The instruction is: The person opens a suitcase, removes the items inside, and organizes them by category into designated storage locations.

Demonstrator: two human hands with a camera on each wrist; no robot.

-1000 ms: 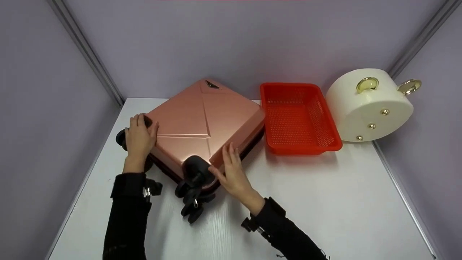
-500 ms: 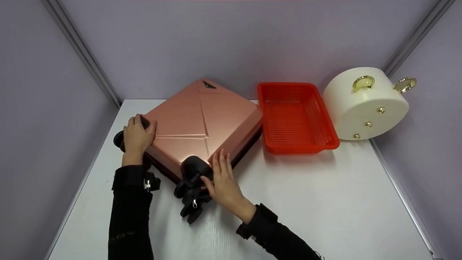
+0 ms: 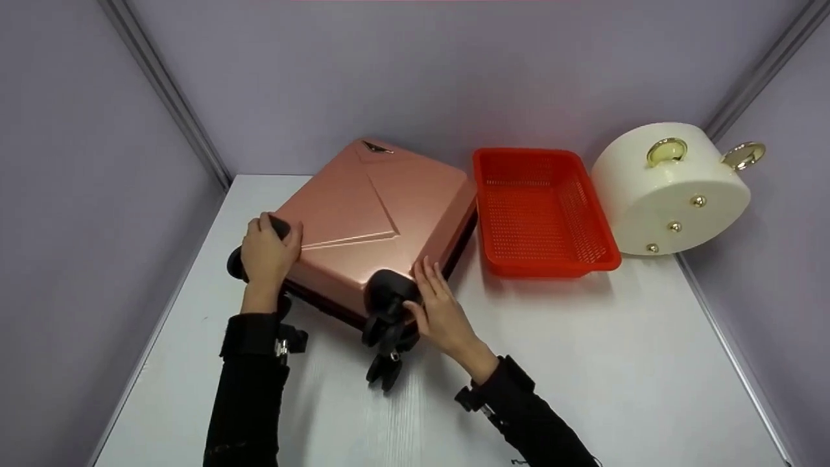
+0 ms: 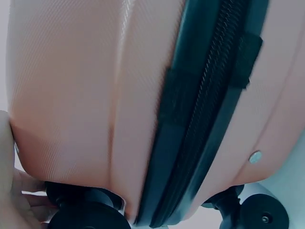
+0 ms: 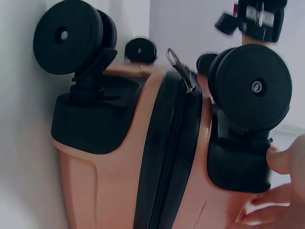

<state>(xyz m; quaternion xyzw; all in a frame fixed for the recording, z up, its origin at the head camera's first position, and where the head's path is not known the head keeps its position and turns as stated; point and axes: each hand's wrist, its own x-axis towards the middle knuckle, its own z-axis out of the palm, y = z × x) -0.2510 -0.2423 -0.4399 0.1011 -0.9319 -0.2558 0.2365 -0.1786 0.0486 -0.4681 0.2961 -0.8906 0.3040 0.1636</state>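
A rose-pink hard-shell suitcase [image 3: 363, 201] lies flat on the white table, one corner toward me. Its black wheels [image 3: 388, 344] stick out at the near and left corners. My left hand [image 3: 264, 256] grips the left corner, its fingers round the black wheel mount; the left wrist view shows the fingers [image 4: 35, 205] behind a wheel. My right hand [image 3: 446, 318] rests with straight fingers on the shell beside the near corner, its thumb touching the wheel mount [image 5: 238, 162]. In the right wrist view, a black zipper [image 5: 171, 143] with a metal pull runs between the shell halves.
A red perforated plastic basket [image 3: 551, 266] stands just right of the suitcase. Beyond it a white drum-shaped case [image 3: 635, 188] with gold rings and studs sits on its side by the right wall. Grey-lilac walls [image 3: 421, 71] close off the back and sides.
The suitcase has turned counterclockwise: its near corner has swung to the right and its far corner slightly left. Both hands have moved to the right with it. The view has also shifted a little.
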